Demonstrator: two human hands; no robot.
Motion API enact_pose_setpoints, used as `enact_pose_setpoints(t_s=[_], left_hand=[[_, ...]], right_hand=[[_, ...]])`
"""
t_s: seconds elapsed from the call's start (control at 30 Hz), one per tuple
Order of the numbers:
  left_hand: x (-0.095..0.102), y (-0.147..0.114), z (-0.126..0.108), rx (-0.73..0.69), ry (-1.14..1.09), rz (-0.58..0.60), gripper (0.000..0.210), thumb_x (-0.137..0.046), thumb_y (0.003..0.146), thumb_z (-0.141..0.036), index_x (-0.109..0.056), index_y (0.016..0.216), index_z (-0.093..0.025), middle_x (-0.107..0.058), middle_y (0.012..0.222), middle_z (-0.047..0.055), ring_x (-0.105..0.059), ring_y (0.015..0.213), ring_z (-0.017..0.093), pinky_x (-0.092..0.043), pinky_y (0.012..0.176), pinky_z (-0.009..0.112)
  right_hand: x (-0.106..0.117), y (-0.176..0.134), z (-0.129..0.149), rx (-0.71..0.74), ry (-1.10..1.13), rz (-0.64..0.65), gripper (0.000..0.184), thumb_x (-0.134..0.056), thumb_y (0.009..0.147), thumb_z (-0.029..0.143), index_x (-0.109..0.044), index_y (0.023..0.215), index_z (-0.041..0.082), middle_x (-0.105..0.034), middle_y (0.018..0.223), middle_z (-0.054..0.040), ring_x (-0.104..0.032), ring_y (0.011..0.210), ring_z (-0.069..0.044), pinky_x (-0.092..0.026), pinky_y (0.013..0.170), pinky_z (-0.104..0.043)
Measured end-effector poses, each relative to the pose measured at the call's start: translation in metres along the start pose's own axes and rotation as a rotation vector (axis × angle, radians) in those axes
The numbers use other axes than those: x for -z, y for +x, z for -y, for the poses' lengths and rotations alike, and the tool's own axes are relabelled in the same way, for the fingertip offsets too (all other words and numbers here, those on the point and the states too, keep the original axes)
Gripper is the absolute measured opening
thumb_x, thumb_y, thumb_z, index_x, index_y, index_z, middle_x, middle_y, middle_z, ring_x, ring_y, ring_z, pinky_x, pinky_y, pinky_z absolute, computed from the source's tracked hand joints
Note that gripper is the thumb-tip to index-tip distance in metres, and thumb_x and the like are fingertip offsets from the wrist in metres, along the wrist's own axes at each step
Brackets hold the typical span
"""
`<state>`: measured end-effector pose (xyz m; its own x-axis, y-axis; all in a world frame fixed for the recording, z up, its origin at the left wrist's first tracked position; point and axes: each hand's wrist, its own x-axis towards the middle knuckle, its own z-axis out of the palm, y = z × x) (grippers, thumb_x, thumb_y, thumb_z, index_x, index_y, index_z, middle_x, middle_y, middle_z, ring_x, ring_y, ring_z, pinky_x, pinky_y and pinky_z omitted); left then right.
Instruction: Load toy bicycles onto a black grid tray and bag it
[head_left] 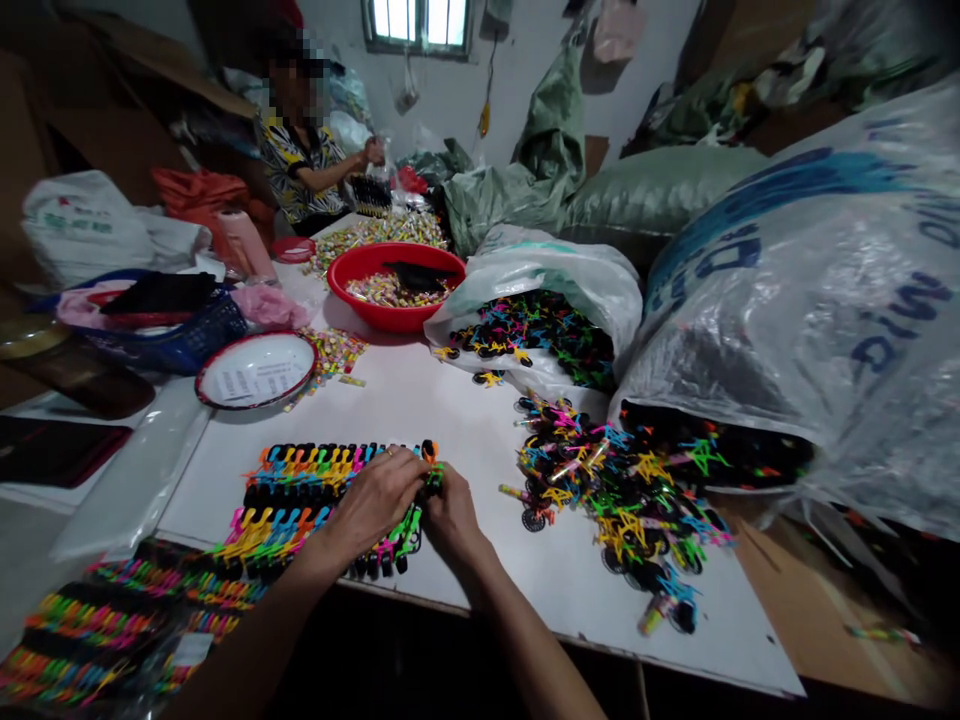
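On the white tabletop (480,400), small plastic toy bicycles (300,520) in several colours, with black wheels, stand packed side by side in rows. My left hand (386,490) lies over the right end of these rows, its fingers bent at the edge of a toy bicycle (433,478) with green and orange parts. My right hand (452,508) has its fingers closed around that same toy from the right. Most of it is hidden by the fingers, and whether the left fingers grip it or only touch it is unclear.
To the right lies a loose heap of toy bicycles (630,500), before open white sacks (810,270) holding more. Behind are a red basin (397,318) of wrapped candies and a white enamel dish (259,370). Bagged toys (82,630) lie front left. A co-worker (307,170) sits across.
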<state>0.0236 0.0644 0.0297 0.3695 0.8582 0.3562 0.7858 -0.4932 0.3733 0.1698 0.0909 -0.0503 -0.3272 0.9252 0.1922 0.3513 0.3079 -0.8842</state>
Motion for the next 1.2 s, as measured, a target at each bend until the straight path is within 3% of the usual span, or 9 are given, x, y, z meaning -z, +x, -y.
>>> enact_pose_setpoints(t_s=[0.13,0.33,0.43,0.53,0.67,0.77,0.87,1.0,1.2], left_hand=[[0.001,0.002,-0.004,0.030,-0.020,0.012,0.017,-0.056,0.087,-0.021,-0.060,0.104,-0.017,-0.066,0.091,0.006,-0.061,0.089,0.020,-0.049,0.078,0.033],[-0.007,0.001,0.002,0.067,0.003,-0.016,0.016,-0.047,0.092,-0.017,-0.062,0.091,-0.017,-0.065,0.084,0.005,-0.060,0.084,0.019,-0.049,0.078,0.033],[-0.012,-0.002,0.007,0.054,-0.001,-0.040,0.016,-0.045,0.092,-0.015,-0.061,0.091,-0.018,-0.064,0.084,0.004,-0.060,0.083,0.018,-0.049,0.077,0.032],[-0.017,-0.004,0.011,0.040,-0.014,-0.063,0.016,-0.043,0.092,-0.013,-0.059,0.090,-0.018,-0.064,0.085,0.003,-0.060,0.083,0.018,-0.049,0.079,0.033],[-0.021,-0.005,0.014,0.006,-0.016,-0.092,0.019,-0.041,0.092,-0.010,-0.058,0.088,-0.018,-0.063,0.082,0.003,-0.060,0.080,0.018,-0.048,0.076,0.034],[-0.023,-0.005,0.014,0.009,-0.021,-0.107,0.019,-0.041,0.092,-0.010,-0.058,0.088,-0.018,-0.062,0.081,0.003,-0.059,0.078,0.018,-0.049,0.073,0.033],[-0.021,-0.005,0.014,-0.003,-0.021,-0.110,0.021,-0.039,0.092,-0.009,-0.059,0.091,-0.018,-0.062,0.081,0.003,-0.058,0.079,0.018,-0.049,0.073,0.034],[-0.018,-0.002,0.014,-0.021,-0.009,-0.103,0.022,-0.038,0.092,-0.009,-0.058,0.090,-0.017,-0.062,0.082,0.004,-0.058,0.081,0.019,-0.049,0.076,0.036],[-0.017,0.001,0.021,0.026,-0.024,-0.086,0.020,-0.040,0.093,-0.011,-0.059,0.092,-0.015,-0.062,0.084,0.005,-0.057,0.084,0.020,-0.049,0.078,0.036]], right_hand=[[0.002,-0.001,-0.004,0.138,-0.235,0.067,0.023,-0.039,0.081,0.015,-0.056,0.097,0.015,-0.059,0.085,-0.0063,-0.054,0.075,-0.018,-0.044,0.069,-0.029],[-0.003,0.005,0.000,0.158,-0.391,0.187,0.023,-0.042,0.083,0.012,-0.058,0.099,0.015,-0.060,0.086,-0.0065,-0.054,0.076,-0.017,-0.042,0.070,-0.028],[0.017,0.019,0.003,0.162,-0.321,0.319,0.016,-0.048,0.084,0.016,-0.061,0.093,0.016,-0.061,0.081,-0.0018,-0.055,0.071,-0.014,-0.042,0.066,-0.024],[0.057,0.055,0.002,0.067,-0.495,0.425,0.010,-0.056,0.081,0.017,-0.065,0.084,0.016,-0.063,0.074,0.0011,-0.055,0.067,-0.011,-0.040,0.062,-0.019],[0.104,0.126,-0.008,-0.109,-0.834,0.148,0.031,-0.044,0.083,0.005,-0.062,0.108,0.007,-0.063,0.102,-0.0153,-0.057,0.088,-0.018,-0.041,0.076,-0.028],[0.105,0.159,-0.014,-0.160,-0.918,0.048,0.039,-0.039,0.086,0.006,-0.053,0.123,0.004,-0.056,0.116,-0.0243,-0.053,0.102,-0.026,-0.040,0.082,-0.037],[0.079,0.149,-0.012,-0.168,-0.973,0.065,0.040,-0.035,0.089,0.007,-0.049,0.126,0.002,-0.056,0.115,-0.0264,-0.052,0.103,-0.030,-0.040,0.084,-0.041],[0.054,0.100,0.001,-0.184,-0.979,0.206,0.038,-0.036,0.090,0.011,-0.050,0.125,0.005,-0.064,0.100,-0.0192,-0.059,0.092,-0.026,-0.043,0.076,-0.035],[0.080,0.098,0.008,-0.156,-0.905,0.244,0.032,-0.041,0.088,0.009,-0.056,0.115,0.017,-0.059,0.108,-0.0130,-0.056,0.095,-0.021,-0.040,0.070,-0.027]])
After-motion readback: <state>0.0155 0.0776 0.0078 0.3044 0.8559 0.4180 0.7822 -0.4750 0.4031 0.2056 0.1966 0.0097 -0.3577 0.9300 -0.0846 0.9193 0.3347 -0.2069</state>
